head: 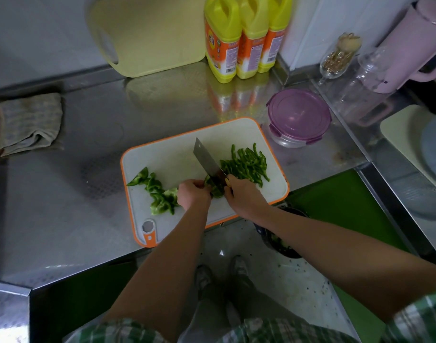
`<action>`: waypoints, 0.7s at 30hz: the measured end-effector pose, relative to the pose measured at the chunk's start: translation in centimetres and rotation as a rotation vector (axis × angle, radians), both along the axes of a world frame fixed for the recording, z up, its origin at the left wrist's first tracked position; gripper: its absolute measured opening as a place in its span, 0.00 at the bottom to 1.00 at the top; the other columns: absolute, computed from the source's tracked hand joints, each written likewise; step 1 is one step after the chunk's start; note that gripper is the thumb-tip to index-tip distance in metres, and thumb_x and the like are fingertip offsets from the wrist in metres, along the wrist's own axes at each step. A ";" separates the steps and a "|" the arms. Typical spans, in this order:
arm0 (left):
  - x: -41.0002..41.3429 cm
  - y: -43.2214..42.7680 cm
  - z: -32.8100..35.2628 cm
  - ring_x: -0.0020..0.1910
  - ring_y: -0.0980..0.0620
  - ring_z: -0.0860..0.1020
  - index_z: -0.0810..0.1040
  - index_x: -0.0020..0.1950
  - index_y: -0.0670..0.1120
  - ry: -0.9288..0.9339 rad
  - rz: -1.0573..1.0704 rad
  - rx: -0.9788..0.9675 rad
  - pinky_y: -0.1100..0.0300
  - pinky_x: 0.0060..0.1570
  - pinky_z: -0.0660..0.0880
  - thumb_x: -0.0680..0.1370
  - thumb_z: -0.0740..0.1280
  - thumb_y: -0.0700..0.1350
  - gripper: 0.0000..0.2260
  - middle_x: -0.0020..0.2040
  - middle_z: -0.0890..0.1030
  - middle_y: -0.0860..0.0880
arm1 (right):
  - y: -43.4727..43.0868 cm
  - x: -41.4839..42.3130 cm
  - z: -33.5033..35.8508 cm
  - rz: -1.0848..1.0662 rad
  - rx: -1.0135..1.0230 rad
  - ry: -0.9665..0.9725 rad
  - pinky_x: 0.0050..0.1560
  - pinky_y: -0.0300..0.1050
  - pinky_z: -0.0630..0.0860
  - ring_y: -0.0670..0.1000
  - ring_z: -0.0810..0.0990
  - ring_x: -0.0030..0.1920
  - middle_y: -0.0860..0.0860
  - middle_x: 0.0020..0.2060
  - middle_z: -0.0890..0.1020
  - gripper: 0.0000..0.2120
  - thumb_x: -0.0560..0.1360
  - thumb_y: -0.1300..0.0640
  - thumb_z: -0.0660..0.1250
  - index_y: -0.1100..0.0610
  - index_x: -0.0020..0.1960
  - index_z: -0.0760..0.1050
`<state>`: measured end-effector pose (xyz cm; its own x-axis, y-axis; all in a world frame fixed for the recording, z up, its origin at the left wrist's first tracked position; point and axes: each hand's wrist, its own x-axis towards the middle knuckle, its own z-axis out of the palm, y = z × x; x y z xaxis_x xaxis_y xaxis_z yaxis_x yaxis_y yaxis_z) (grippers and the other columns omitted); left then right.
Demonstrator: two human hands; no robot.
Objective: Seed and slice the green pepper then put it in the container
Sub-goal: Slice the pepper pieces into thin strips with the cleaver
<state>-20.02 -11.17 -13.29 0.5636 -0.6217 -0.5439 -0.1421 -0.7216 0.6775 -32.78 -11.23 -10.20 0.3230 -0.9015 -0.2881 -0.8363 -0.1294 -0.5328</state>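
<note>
Now, a person's left hand (193, 194) curls its fingers over a green pepper piece (215, 191) while the right hand (241, 196) grips a cleaver (207, 162) set against it.
Both work on an orange-rimmed cutting board (172, 154); uncut pepper pieces (157, 191) lie left of the hands, sliced strips (246, 164) right of the blade. Beyond the far right corner stands the purple-lidded container (298, 117), lid on, yellow bottles (246, 38) farther back.

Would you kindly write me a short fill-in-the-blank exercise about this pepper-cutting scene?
1. The right hand grips a cleaver while the left hand steadies a piece of green ___.
2. The container has a ___ lid.
3. The cut strips lie on the ___ side of the cleaver.
4. The cutting board has an ___ rim.
Missing words: pepper; purple; right; orange.
</note>
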 end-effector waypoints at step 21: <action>0.0 0.8 0.3 0.53 0.44 0.80 0.82 0.58 0.45 -0.141 -0.143 -0.088 0.54 0.53 0.77 0.77 0.67 0.39 0.11 0.53 0.84 0.45 | -0.2 1.8 -1.4 -0.011 -0.104 0.148 0.33 0.46 0.66 0.57 0.78 0.37 0.55 0.36 0.76 0.08 0.82 0.57 0.53 0.60 0.54 0.68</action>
<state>-20.02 -10.37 -12.96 0.5326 -0.7426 -0.4061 -0.3365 -0.6261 0.7034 -31.02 -11.40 -11.61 0.2744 -0.9320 -0.2369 -0.9060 -0.1680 -0.3885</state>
